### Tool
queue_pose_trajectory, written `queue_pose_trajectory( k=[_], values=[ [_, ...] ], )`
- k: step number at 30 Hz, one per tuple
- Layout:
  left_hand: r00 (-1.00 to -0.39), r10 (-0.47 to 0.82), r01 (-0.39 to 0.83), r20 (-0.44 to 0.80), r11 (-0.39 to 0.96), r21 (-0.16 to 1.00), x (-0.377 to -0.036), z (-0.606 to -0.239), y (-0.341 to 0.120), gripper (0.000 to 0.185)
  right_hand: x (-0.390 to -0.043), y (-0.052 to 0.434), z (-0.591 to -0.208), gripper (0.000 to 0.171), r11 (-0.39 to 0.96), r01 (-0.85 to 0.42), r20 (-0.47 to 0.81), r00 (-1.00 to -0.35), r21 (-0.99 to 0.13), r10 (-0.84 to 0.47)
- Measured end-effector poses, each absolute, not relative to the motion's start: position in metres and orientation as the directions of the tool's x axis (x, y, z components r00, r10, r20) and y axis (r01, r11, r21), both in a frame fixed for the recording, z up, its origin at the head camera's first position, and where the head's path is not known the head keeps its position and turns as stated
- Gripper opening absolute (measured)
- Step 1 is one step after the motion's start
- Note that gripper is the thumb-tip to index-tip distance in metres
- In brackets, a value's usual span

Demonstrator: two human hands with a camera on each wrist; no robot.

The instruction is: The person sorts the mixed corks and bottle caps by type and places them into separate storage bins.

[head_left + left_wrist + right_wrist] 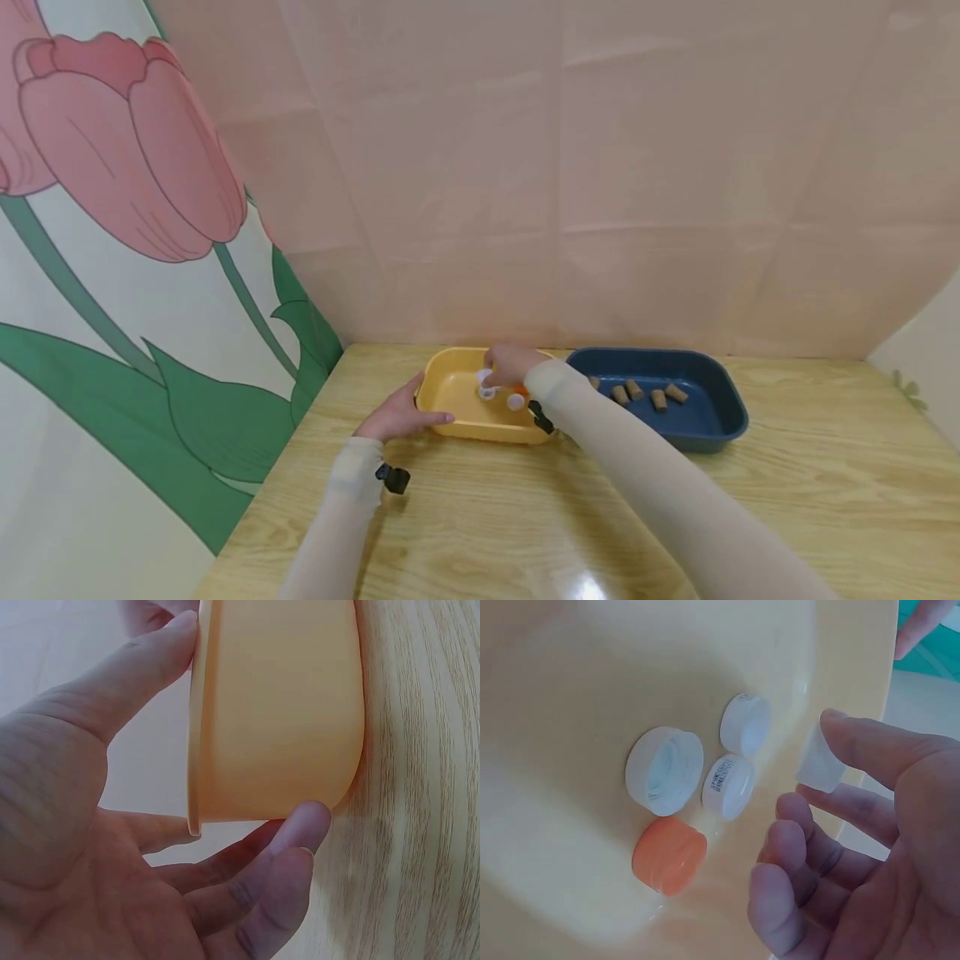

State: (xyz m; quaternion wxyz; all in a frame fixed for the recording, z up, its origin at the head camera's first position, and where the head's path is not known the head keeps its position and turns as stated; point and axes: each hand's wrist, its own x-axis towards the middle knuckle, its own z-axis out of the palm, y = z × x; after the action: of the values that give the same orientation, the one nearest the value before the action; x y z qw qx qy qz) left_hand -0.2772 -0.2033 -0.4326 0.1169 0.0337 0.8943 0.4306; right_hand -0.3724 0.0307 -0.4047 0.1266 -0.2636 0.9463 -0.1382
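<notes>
My left hand [401,412] holds the left end of a yellow plastic tray [480,432], thumb on the near rim. In the left wrist view the fingers curl against the tray's outer wall [285,712]. Reaching over the tray, my right hand [513,364] pinches a white bottle cap [821,761] between thumb and index finger. Below it on the tray floor lie a larger white cap [664,771], an orange cap [669,856] and two small white caps, one [729,787] with printed code on its side.
Right beside the yellow tray stands a dark blue tray [701,412] with several brown cork-like pieces [659,400] in it. Both trays rest on a wood-grain table [465,517], near a pink cloth backdrop [480,208]. A tulip-patterned wall [135,158] rises at the left.
</notes>
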Motion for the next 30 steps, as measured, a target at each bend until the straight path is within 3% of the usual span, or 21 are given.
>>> queue_pose_trajectory(
  k=[7,16,25,30],
  values=[
    [-0.973,0.157,-0.037,-0.171,0.620,0.784,-0.275,-0.431,-0.203,0.105,-0.377,0.027,-0.409,0.021,0.834,-0.449,-0.218,-0.822,-0.321,-0.526],
    [-0.970,0.160,-0.046,-0.185,0.626,0.779,-0.273,-0.431,-0.201,0.102,-0.364,0.025,-0.406,0.035,0.870,-0.390,-0.275,-0.838,-0.303,-0.471],
    [-0.967,0.171,-0.049,-0.190,0.604,0.795,-0.276,-0.433,-0.201,0.103,-0.365,0.020,-0.408,0.028,0.872,-0.397,-0.279,-0.836,-0.285,-0.472],
    [-0.970,0.159,-0.049,-0.185,0.617,0.786,-0.276,-0.434,-0.203,0.103,-0.363,0.022,-0.402,0.037,0.858,-0.409,-0.257,-0.833,-0.310,-0.490]
  ],
)
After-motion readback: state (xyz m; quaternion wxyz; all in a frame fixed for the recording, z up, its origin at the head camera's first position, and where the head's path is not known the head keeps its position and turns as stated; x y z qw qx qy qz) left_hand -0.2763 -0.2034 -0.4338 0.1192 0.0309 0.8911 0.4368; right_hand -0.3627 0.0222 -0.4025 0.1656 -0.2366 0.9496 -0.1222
